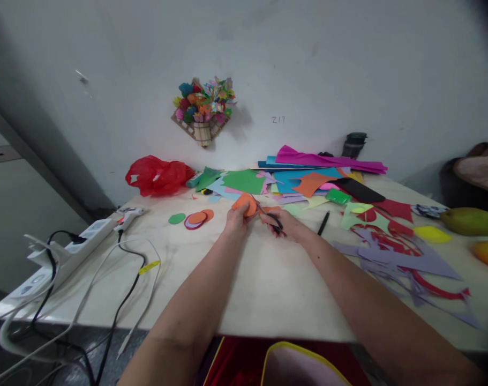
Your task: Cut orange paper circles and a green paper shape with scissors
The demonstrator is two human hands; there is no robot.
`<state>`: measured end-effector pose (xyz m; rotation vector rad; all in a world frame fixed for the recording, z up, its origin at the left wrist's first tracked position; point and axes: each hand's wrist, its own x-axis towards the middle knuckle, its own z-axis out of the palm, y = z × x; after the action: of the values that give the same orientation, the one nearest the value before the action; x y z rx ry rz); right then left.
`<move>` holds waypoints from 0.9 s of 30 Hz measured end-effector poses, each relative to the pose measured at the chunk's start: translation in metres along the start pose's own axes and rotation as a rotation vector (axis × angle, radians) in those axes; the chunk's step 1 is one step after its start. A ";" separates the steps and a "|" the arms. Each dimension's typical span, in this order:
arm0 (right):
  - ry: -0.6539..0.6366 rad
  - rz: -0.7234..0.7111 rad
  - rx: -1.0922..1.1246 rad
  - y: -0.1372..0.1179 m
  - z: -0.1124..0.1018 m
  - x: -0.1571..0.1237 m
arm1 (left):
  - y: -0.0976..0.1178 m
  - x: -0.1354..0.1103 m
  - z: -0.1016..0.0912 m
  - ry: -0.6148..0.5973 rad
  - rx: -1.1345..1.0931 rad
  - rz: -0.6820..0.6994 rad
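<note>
2 hands work over the table [268,279]: the left hand [236,219] pinches an orange paper piece [245,204], the right hand [286,224] grips black-handled scissors [272,221] touching it.

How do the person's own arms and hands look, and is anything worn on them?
The left forearm and the right forearm are bare to the frame edge: no sleeves show. The left hand and the right hand have no gloves. I see no watch, bracelet or ring, though the hands are too small to be sure.
</note>
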<state>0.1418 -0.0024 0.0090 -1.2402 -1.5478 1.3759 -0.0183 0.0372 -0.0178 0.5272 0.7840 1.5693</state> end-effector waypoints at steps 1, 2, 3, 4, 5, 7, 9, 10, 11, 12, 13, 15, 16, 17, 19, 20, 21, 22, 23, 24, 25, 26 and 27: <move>-0.006 -0.004 0.006 -0.001 0.000 -0.001 | -0.001 0.001 -0.001 -0.007 0.001 0.003; -0.009 -0.004 0.013 -0.002 0.000 -0.001 | -0.003 0.003 -0.001 -0.019 0.004 0.007; -0.010 -0.001 0.018 -0.003 -0.001 -0.002 | -0.004 0.004 -0.002 -0.030 0.009 0.011; -0.009 0.002 0.022 -0.004 -0.001 -0.003 | -0.005 0.004 -0.002 -0.042 0.016 0.011; -0.007 0.005 0.024 -0.005 0.000 -0.004 | -0.006 0.004 -0.003 -0.047 0.024 0.008; 0.002 0.007 0.026 -0.006 0.000 -0.005 | -0.006 0.004 -0.003 -0.047 0.030 0.002; 0.005 0.003 0.032 -0.006 0.000 -0.005 | -0.005 0.003 -0.002 -0.047 0.022 -0.008; 0.005 -0.001 0.036 -0.005 0.000 -0.005 | -0.005 0.003 -0.002 -0.051 0.019 -0.013; 0.004 -0.008 0.039 -0.004 0.000 -0.004 | -0.004 0.002 -0.002 -0.054 0.019 -0.015; 0.003 -0.017 0.041 -0.003 0.000 -0.003 | -0.003 0.002 -0.002 -0.056 0.023 -0.016; 0.003 -0.023 0.042 -0.003 0.000 -0.003 | -0.002 0.001 -0.002 -0.057 0.031 -0.017; 0.010 -0.029 0.039 -0.002 0.000 -0.002 | -0.001 0.000 -0.002 -0.055 0.044 -0.010; 0.016 -0.031 0.037 -0.001 0.000 -0.002 | -0.001 -0.001 -0.001 -0.060 0.046 -0.008; 0.020 -0.032 0.036 -0.001 0.000 -0.002 | -0.001 -0.001 -0.001 -0.068 0.046 -0.007; 0.023 -0.037 0.037 -0.001 0.001 -0.002 | -0.002 -0.001 -0.001 -0.079 0.046 0.000; 0.023 -0.040 0.038 -0.001 0.001 -0.002 | -0.002 -0.001 -0.001 -0.078 0.048 0.006; 0.023 -0.041 0.039 -0.001 0.001 -0.001 | -0.003 -0.001 -0.001 -0.077 0.052 0.009; 0.024 -0.043 0.040 -0.001 0.001 -0.001 | -0.004 0.000 -0.001 -0.075 0.056 0.012; 0.025 -0.045 0.042 0.000 0.001 0.000 | -0.004 0.000 -0.002 -0.074 0.060 0.012; 0.026 -0.044 0.046 0.000 0.001 0.001 | -0.005 0.001 -0.002 -0.075 0.062 0.008; 0.024 -0.043 0.048 0.001 0.001 0.001 | -0.005 0.002 -0.002 -0.074 0.061 0.005; 0.020 -0.044 0.050 0.001 0.001 0.002 | -0.005 0.003 -0.002 -0.069 0.057 0.003; 0.017 -0.044 0.049 0.001 0.001 0.002 | -0.006 0.003 -0.002 -0.058 0.050 0.003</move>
<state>0.1409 -0.0009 0.0075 -1.1788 -1.5119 1.3636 -0.0165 0.0404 -0.0235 0.6081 0.7802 1.5333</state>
